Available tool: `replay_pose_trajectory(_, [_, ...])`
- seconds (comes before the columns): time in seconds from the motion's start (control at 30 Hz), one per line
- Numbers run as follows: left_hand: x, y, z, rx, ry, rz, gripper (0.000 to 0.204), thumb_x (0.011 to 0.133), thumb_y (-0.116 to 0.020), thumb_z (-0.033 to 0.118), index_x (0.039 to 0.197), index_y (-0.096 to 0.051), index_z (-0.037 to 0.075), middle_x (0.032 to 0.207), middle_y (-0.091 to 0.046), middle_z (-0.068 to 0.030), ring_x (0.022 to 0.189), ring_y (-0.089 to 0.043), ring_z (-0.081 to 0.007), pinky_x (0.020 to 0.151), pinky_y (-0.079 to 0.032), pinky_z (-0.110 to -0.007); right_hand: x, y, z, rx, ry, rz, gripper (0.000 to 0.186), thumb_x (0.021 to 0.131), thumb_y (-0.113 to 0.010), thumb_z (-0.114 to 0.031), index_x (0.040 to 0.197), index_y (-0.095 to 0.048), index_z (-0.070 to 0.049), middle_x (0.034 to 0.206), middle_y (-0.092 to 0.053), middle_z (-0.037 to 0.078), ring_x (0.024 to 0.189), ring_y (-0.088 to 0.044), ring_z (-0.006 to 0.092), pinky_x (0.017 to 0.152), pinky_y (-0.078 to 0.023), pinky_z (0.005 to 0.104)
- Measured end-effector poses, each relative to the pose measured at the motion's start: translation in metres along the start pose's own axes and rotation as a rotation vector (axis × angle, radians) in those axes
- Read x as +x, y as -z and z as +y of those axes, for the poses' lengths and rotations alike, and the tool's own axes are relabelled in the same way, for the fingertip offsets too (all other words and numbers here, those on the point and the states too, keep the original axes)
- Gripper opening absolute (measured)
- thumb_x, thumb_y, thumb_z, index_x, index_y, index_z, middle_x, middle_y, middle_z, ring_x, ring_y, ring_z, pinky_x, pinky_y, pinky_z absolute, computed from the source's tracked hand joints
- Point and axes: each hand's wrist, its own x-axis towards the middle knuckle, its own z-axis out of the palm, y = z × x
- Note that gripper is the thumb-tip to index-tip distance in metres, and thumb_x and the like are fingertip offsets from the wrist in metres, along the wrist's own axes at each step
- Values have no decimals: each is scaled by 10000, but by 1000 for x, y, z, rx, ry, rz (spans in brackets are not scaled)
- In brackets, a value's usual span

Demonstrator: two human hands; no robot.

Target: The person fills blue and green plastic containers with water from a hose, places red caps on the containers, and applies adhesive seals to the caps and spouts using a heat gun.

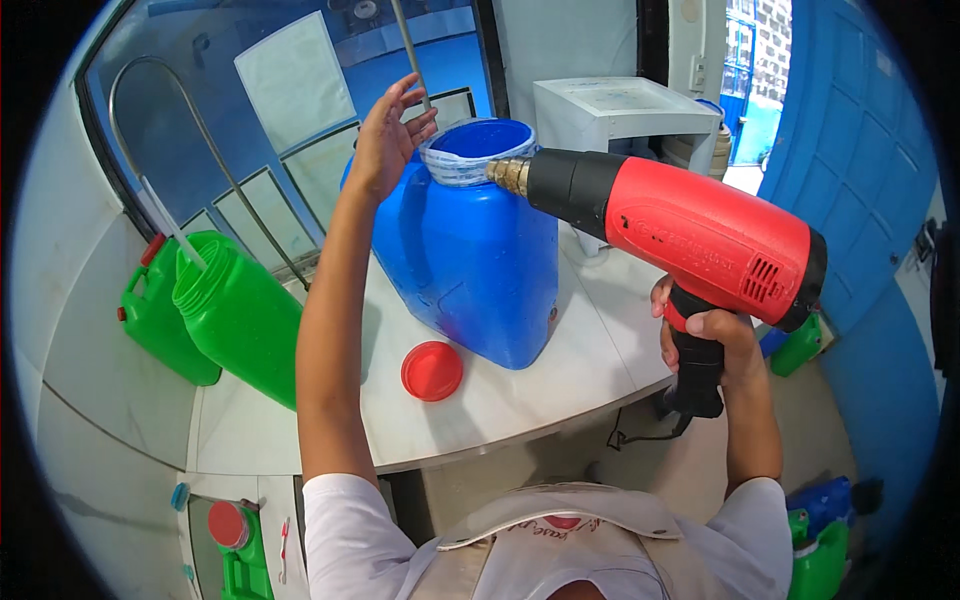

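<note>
My right hand (708,335) grips the black handle of a red and black heat gun (700,230), its metal nozzle pointed at the plastic-wrapped neck (455,165) of a large blue container (465,280). My left hand (390,140) is raised just left of that neck, fingers apart and slightly bent, holding nothing. A red round cap (431,371) lies on the white counter (520,410) in front of the container. An open green container (235,320) with a pale tube in it stands at left, beside a second green one (150,320).
Behind are a window (200,90), a curved metal tube (225,160) and a white stand (625,100). A blue door (840,180) is at right. More green containers stand low at right (795,350) and at lower left (240,570). A black cord hangs below the heat gun.
</note>
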Motion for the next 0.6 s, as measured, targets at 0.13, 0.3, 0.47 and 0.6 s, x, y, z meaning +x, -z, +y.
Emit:
replay_pose_trajectory(0.13, [-3,4,-11,-154,-97,82,548,894,-419,433,1292,-363,60,1237,-373,-119,1129,-434,-284,958,-356,-367,3,-29,-17,-72,-34,69,412,608,-577,-207,911,-496,61,818,-521,142,451,-542,179,401,-463,268])
replay_pose_trajectory(0.3, [-15,5,-18,-283,-146,113,536,912,-392,410,1325,-318,77,1304,-315,-122,1138,-419,-276,959,-363,-352,16,-39,-43,-57,-80,1,438,673,-541,-142,1051,-472,69,819,-552,144,466,-537,168,402,-459,264])
replay_pose_trajectory(0.47, [-43,-8,-22,-113,-136,122,629,923,-343,437,1403,-146,82,1443,-132,-167,1220,-375,-299,1008,-314,-382,46,-39,-62,-90,-94,27,345,680,-535,-206,878,-487,73,769,-538,145,406,-503,160,354,-435,250])
replay_pose_trajectory(0.6, [-67,-23,-23,307,-228,201,644,932,-325,398,1405,-75,39,1436,-118,-219,1252,-345,-331,1032,-273,-382,84,-25,-74,-59,-87,-81,300,713,-547,-179,883,-511,65,759,-570,136,437,-529,150,372,-465,250])
